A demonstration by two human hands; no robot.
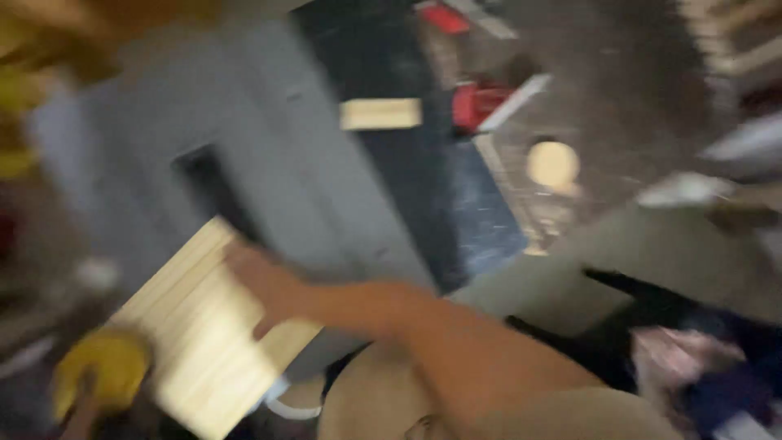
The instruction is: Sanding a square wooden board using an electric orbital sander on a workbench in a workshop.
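The whole view is smeared by motion. My right hand (262, 287) reaches leftward across my body and grips the right edge of a pale wooden board (204, 342), fingers on top and thumb below. The board slants from the middle left down to the bottom edge. At the lower left is a round yellow object (102, 368). A brownish shape (81, 405) beneath it may be my left hand, but the blur hides whether it grips anything.
Behind the board stands a large grey cabinet (269, 147) with a dark opening (204, 179). On the dark floor lie a small pale wood piece (380, 114), a red object (476, 102) and a pale round disc (554, 163). A grey-green surface (652, 244) lies at right.
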